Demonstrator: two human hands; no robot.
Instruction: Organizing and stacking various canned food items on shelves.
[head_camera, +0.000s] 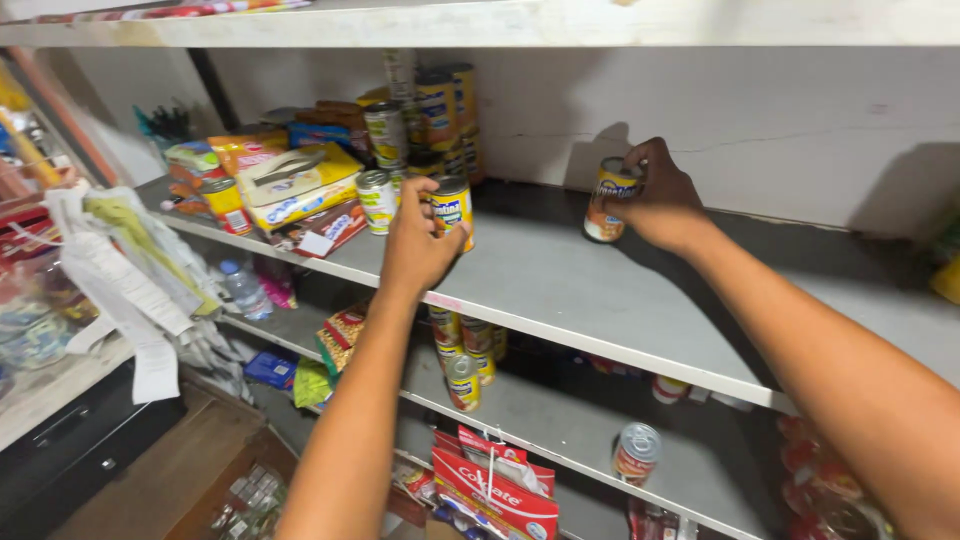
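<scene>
My left hand (418, 238) grips a yellow-labelled can (453, 211) standing on the grey shelf (590, 290), next to a green-and-white can (377, 200). My right hand (662, 205) is closed around an orange-and-white can (608, 198) farther right on the same shelf, near the white back wall. Both cans stand upright or nearly so.
Stacked cans (437, 110) and flat boxes (290, 185) fill the shelf's left end. Lower shelves hold more cans (463, 360), a single can (636, 453), packets and a water bottle (243, 288). Red toothpaste boxes (495, 490) hang below. Paper slips (120, 290) hang at left.
</scene>
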